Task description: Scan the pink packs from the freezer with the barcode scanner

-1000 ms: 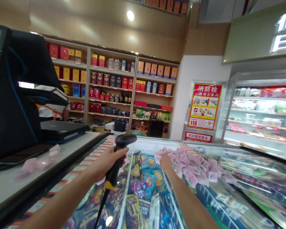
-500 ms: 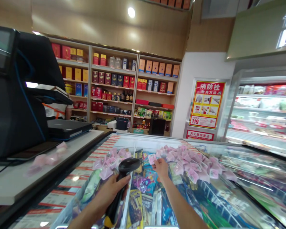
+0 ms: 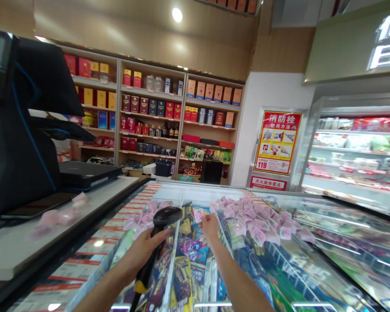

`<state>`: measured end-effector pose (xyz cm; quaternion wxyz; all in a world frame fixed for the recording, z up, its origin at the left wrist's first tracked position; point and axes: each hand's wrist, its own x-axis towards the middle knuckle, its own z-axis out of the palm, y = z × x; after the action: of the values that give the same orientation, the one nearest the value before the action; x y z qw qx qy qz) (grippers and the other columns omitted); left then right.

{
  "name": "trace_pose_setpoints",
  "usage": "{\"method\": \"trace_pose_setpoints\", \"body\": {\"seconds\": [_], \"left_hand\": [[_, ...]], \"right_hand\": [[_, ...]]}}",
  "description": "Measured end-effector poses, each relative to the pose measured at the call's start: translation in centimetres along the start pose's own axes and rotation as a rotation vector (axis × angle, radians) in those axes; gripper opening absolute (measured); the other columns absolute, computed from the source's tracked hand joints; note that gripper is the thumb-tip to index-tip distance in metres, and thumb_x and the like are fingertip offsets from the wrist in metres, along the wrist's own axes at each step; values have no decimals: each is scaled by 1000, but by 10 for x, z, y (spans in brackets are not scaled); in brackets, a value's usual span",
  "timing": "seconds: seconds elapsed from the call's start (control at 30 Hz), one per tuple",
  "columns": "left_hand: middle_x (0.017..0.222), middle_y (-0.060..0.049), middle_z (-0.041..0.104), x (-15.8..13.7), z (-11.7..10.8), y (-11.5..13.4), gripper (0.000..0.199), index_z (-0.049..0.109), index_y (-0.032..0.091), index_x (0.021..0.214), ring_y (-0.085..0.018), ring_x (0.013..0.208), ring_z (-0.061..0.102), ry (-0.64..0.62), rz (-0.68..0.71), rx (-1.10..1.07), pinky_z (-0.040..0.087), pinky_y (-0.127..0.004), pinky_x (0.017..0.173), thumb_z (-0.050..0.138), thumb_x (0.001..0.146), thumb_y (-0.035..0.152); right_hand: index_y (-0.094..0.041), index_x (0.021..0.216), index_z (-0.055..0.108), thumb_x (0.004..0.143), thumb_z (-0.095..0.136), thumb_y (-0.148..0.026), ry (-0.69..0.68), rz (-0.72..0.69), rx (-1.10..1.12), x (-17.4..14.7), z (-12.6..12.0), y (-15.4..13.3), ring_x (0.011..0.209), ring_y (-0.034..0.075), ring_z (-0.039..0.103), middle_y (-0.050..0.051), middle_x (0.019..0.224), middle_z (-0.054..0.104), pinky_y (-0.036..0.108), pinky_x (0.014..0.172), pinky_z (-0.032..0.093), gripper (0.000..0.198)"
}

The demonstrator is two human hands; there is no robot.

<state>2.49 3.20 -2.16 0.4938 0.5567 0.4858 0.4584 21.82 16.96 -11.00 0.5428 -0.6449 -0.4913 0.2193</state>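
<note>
A black handheld barcode scanner [image 3: 164, 216] with a yellow band low on its handle is gripped in my left hand [image 3: 146, 251]. Its head points forward and to the right, close to my other hand. Pinched between the fingertips of my right hand [image 3: 210, 227] is a small pink printed label [image 3: 199, 214]. Both hands are above a glass-topped freezer [image 3: 169, 190] full of colourful packets. To the right of my right hand spreads a large pile of pink labels [image 3: 247, 216]. A smaller group of pink labels [image 3: 143, 219] lies beyond my left hand, partly behind the scanner.
On the left counter [image 3: 6, 255] stands a black checkout terminal [image 3: 22, 130], with a few pink labels [image 3: 63, 215] beside it. Boxed goods fill the wall shelves [image 3: 152, 91] behind. A red and yellow poster [image 3: 277, 141] hangs near a chilled display [image 3: 357, 151] at right.
My right hand and its pink label have moved slightly left, nearer the scanner. The scanner has also shifted slightly left. The camera view has turned a little right.
</note>
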Motion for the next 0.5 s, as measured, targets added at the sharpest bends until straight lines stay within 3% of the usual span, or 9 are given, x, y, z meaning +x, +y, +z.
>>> {"method": "trace_pose_setpoints", "body": {"seconds": [0.2,0.33,0.5], "left_hand": [[41,3,50,1,-21,3,36,50,16,51,-9,39,43,116,-37,-32,33,-20,39,53,63,50],[41,3,49,-2,-29,5,36,51,16,50,-8,38,42,169,-32,-64,33,-19,38,53,63,49],[43,3,52,4,-43,-1,33,51,16,54,-9,40,44,172,-55,-77,33,-19,40,56,62,48]], "right_hand": [[-16,67,51,69,43,-18,66,-231,-309,-5,25,-22,80,21,55,9,75,58,30,71,39,8],[-16,77,54,68,45,-25,52,-425,-367,-10,53,-34,93,23,48,11,95,54,35,79,36,15],[-16,111,45,79,33,-37,-96,-371,-323,-8,86,-42,107,24,42,13,114,48,41,86,32,40]]}}
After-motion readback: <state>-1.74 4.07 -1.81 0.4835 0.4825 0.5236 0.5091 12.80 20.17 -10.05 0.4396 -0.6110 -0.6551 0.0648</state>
